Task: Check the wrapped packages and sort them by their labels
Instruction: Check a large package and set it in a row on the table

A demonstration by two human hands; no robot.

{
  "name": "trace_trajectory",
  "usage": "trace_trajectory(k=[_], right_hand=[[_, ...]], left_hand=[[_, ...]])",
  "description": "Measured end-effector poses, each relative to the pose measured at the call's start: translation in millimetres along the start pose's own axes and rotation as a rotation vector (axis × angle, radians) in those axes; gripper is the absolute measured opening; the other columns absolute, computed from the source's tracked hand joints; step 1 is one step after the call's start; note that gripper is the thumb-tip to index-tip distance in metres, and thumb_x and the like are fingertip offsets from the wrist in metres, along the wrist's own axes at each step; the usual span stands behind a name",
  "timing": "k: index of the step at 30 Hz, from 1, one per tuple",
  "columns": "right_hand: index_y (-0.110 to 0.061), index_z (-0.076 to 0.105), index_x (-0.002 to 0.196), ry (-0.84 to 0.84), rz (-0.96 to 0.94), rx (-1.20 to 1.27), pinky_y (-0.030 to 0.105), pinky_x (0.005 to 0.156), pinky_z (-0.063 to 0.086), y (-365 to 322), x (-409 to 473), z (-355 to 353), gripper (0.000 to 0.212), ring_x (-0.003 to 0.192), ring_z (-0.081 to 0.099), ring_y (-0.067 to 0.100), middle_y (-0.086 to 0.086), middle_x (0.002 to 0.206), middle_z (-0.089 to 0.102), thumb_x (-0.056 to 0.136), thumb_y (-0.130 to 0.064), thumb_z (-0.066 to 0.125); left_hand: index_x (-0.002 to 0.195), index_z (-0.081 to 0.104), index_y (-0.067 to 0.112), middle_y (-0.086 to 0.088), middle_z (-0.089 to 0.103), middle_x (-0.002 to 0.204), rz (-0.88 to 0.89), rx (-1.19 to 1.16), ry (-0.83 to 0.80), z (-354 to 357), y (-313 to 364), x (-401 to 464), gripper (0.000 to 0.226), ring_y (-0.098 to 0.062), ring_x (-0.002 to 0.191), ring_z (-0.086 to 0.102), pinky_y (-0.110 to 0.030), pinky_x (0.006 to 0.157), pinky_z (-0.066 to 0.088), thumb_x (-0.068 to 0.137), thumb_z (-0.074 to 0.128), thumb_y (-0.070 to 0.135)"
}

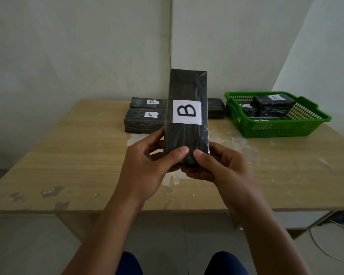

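I hold a long black wrapped package (187,92) upright above the table, its white label (187,112) showing a sideways B. My left hand (147,165) and my right hand (220,167) both grip its lower end, thumbs pressed on the front. Behind it lie a package labelled A (145,102) and a package labelled C (143,120) side by side on the table. Another black package (216,110) peeks out to the right, its label hidden.
A green plastic basket (274,129) at the back right of the wooden table (68,155) holds several wrapped packages, the top one labelled A (274,100). White walls meet in a corner behind. Cables (330,243) lie on the floor at the lower right.
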State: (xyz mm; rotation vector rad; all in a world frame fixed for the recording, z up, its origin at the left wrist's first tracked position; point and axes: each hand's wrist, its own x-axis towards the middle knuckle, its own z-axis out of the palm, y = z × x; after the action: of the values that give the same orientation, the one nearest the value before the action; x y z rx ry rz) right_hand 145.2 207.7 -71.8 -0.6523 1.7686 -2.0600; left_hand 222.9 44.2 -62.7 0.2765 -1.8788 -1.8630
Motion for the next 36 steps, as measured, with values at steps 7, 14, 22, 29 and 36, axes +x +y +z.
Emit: trace_trajectory(k=[7,14,22,29,36], right_hand=[[-0.015,0.070,0.122,0.070,-0.001,-0.111,0.032,0.077,0.066,-2.3,-4.5,5.8,0.028,0.087,0.081,0.023,0.006,0.097,0.083,0.095,-0.011,0.072],[-0.042,0.065,0.108,0.092,-0.116,-0.535,0.023,0.072,0.064,3.1,-10.7,16.4,0.036,0.082,0.077,0.001,-0.020,0.092,0.078,0.084,-0.027,0.087],[-0.038,0.070,0.094,0.042,-0.232,-0.453,0.027,0.071,0.058,-10.5,-0.4,17.4,0.032,0.090,0.074,0.007,-0.018,0.095,0.076,0.089,-0.066,0.055],[-0.043,0.056,0.141,0.095,-0.239,-0.281,0.044,0.087,0.065,-24.0,27.8,20.1,0.055,0.114,0.072,0.013,-0.014,0.132,0.068,0.092,-0.067,0.063],[-0.054,0.039,0.156,-0.039,-0.210,-0.137,0.030,0.078,0.064,-33.5,33.1,19.8,0.072,0.112,0.073,0.007,-0.012,0.137,0.068,0.096,-0.028,0.069]], left_hand=[[0.141,0.064,0.029,0.005,0.076,0.122,-0.016,0.058,-0.058,-3.0,-10.8,2.9,0.055,-0.015,0.106,0.077,-0.035,0.087,0.065,0.091,0.079,0.015],[0.133,0.051,0.053,0.013,0.071,0.117,0.047,0.114,-0.018,2.6,3.1,21.9,0.061,-0.003,0.104,0.072,-0.017,0.070,0.060,0.089,0.081,0.023],[0.147,0.034,0.062,0.002,0.072,0.122,0.007,0.107,-0.070,-5.5,10.7,30.1,0.069,-0.005,0.103,0.074,-0.016,0.067,0.059,0.094,0.072,0.040],[0.150,0.037,0.056,0.019,0.073,0.113,0.043,0.115,-0.243,-2.2,11.5,22.9,0.064,-0.001,0.109,0.071,-0.016,0.074,0.060,0.097,0.061,0.030],[0.129,0.063,0.033,0.018,0.072,0.117,0.049,0.082,-0.203,-3.9,20.5,24.6,0.045,-0.003,0.110,0.070,-0.022,0.079,0.059,0.085,0.056,0.041]])
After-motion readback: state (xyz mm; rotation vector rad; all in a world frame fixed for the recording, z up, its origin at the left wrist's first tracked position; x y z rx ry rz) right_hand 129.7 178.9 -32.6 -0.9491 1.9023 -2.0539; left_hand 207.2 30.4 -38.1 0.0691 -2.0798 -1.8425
